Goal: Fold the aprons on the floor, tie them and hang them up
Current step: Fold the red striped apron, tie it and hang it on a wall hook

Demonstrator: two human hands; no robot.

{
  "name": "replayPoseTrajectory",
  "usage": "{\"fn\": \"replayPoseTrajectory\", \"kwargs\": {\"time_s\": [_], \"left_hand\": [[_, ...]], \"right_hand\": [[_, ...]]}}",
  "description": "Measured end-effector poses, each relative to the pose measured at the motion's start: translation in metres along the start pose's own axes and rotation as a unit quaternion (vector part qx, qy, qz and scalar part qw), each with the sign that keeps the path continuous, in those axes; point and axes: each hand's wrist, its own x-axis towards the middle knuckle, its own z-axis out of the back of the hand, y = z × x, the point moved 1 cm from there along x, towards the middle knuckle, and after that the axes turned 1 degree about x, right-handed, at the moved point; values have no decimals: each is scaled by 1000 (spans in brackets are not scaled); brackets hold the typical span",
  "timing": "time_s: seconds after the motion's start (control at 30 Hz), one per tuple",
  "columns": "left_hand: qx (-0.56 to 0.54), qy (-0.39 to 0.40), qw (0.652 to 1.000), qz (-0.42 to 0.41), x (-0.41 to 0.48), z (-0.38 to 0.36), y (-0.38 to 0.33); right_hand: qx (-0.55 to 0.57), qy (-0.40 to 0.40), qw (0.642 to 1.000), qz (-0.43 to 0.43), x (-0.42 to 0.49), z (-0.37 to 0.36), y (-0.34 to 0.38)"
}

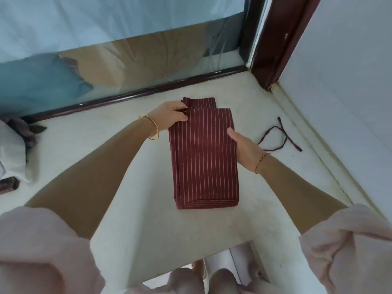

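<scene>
Far left edge: pale cloth heap [12, 153] on the floor [131, 209], with a dark patterned fabric piece [27, 130] tucked against it and another dark scrap [8, 185] just below. Can't tell what these are

Left hand [169, 117], gold bangle [151, 127] on the wrist, sits at the top-left corner of the apron [204, 158]. Fingers [182, 118] curled and pinching the top layer's edge, thumb side on the cloth. Closed on the fabric, not flat

Apron: maroon with thin white stripes, folded into a tall rectangle, lying flat on the pale floor, centre frame. Several stacked layers visible at the near bottom edge. A lower layer pokes out past the top edge, offset a bit to the left. Stripes run lengthwise, away from the camera

Right hand [244, 148], thin cord bracelet [261, 162] on the wrist, at the right edge of the apron about mid-height. Thumb lies on top of the cloth, remaining fingers hidden past the edge; looks like a grip on the right edge, but can't confirm how far the fingers wrap under

Right of the apron: dark maroon strap [280, 136] loose on the floor, looped and crossed over itself, one end toward the wall [339, 81]. It runs behind the right hand, so can't tell whether it joins the apron

Back: glass panel [127, 49] in a dark frame along the floor edge, dark red door frame [273, 39] at the corner. Pink sleeves [42, 251] pushed up on both arms, bottom of frame
</scene>
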Motion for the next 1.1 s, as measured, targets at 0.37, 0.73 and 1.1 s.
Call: {"fn": "replayPoseTrajectory", "kwargs": {"time_s": [0.37, 0.73, 1.1], "left_hand": [[46, -81, 996, 0, 116, 17, 32], [112, -44, 993, 1, 221, 7, 57], [241, -85, 967, -5, 256, 0, 72]], "right_hand": [[-317, -128, 938, 59, 98, 8, 30], [-473, -178, 861, 51, 162, 37, 31], [-469, -193, 862, -3, 197, 46, 40]]}}
